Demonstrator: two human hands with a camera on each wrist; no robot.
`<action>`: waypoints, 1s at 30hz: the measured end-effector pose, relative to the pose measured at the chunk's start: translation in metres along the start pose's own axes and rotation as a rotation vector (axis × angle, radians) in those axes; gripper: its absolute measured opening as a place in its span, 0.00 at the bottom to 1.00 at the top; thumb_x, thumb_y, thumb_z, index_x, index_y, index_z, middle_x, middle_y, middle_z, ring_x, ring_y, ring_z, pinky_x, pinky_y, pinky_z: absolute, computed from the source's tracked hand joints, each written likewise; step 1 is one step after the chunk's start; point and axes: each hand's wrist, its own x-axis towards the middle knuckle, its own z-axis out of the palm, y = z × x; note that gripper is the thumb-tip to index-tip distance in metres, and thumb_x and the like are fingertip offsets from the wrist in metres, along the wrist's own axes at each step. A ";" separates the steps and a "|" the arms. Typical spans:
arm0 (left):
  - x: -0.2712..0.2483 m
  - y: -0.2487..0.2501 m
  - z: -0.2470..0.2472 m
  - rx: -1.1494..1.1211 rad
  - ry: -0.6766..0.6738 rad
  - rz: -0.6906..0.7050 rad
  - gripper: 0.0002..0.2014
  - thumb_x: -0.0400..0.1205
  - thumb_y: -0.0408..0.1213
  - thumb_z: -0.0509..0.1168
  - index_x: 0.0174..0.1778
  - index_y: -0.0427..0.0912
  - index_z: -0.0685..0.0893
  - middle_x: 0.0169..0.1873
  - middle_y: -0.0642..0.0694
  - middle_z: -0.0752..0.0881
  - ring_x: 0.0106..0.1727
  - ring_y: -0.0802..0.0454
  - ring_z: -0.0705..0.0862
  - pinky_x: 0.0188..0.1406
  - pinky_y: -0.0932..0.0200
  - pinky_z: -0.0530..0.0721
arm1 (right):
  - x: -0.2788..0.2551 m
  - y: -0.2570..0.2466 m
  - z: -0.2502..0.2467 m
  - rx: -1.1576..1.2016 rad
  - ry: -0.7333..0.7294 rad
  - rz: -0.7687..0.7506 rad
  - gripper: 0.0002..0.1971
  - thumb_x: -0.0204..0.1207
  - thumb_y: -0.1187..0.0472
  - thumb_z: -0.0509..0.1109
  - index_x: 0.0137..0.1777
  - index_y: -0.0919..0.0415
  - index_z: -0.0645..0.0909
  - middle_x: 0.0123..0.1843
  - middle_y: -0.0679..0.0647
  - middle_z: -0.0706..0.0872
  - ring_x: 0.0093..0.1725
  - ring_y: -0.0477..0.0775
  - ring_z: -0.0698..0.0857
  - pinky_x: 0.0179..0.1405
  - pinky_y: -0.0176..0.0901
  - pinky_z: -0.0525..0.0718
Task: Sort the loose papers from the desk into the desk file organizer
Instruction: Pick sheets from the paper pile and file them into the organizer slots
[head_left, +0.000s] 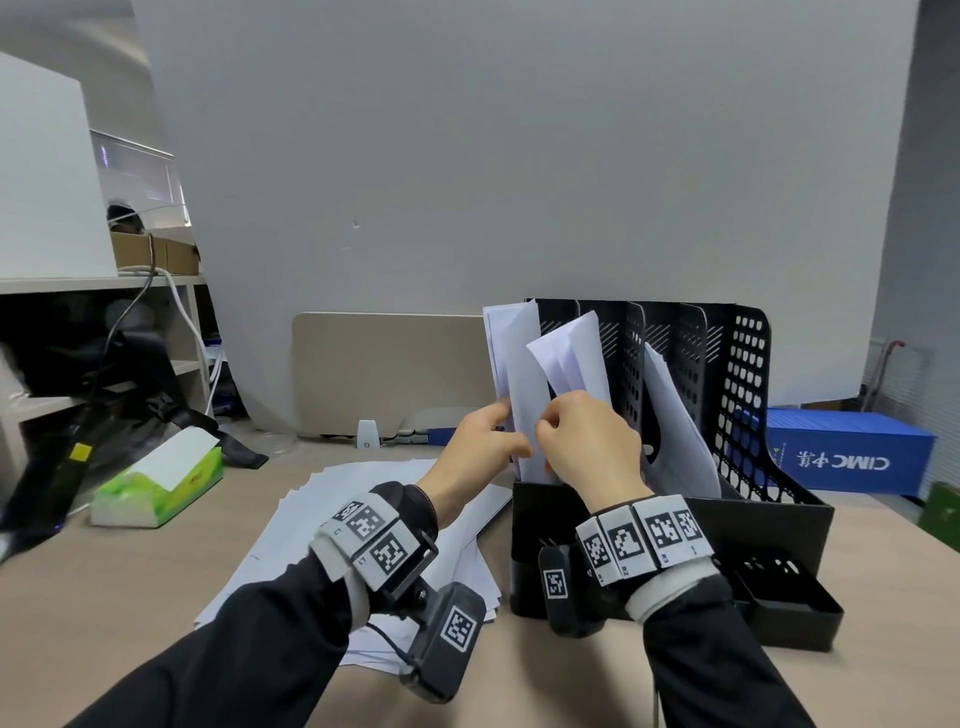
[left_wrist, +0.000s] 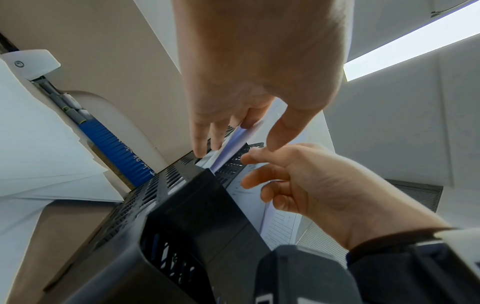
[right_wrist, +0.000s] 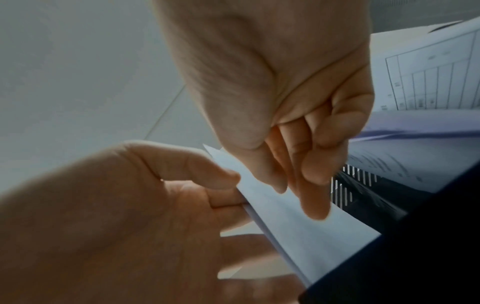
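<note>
Both hands are up at the organizer, which stands on the bench's right side, and they're working the leftmost slot. The left hand pinches the near edge of the upright sheets there, thumb on one face, fingers on the other. The right hand has its fingers curled onto the same sheets from the other side, steadying or tucking them down; the tops are splayed and one corner flops forward, so this batch isn't squared away yet. Progress looks partial: another sheaf already leans in a slot further right, while the far-right slot looks bare. Plenty left, though: a fanned pile of loose paper lies flat on the bench just left of the organizer, under the left forearm. A tissue pack sits toward the bench's left edge.
</note>
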 end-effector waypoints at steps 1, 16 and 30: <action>0.000 -0.001 -0.001 -0.005 0.003 -0.003 0.26 0.79 0.21 0.61 0.72 0.46 0.82 0.58 0.54 0.88 0.51 0.59 0.84 0.46 0.67 0.81 | 0.000 -0.001 0.000 0.007 -0.016 0.000 0.11 0.77 0.55 0.61 0.44 0.55 0.85 0.37 0.52 0.89 0.42 0.59 0.88 0.47 0.51 0.87; -0.018 -0.027 -0.057 -0.167 0.439 -0.057 0.15 0.80 0.21 0.58 0.50 0.40 0.88 0.51 0.43 0.88 0.48 0.49 0.88 0.47 0.53 0.88 | -0.021 -0.049 0.016 0.967 -0.375 0.266 0.07 0.83 0.64 0.66 0.55 0.65 0.84 0.47 0.67 0.91 0.32 0.57 0.90 0.29 0.43 0.88; -0.047 -0.128 -0.100 -0.671 0.566 -0.540 0.08 0.83 0.25 0.59 0.49 0.34 0.84 0.46 0.38 0.85 0.41 0.42 0.85 0.36 0.54 0.84 | -0.049 -0.047 0.101 1.126 -0.523 0.678 0.13 0.83 0.62 0.67 0.64 0.67 0.77 0.65 0.63 0.75 0.54 0.64 0.80 0.67 0.58 0.81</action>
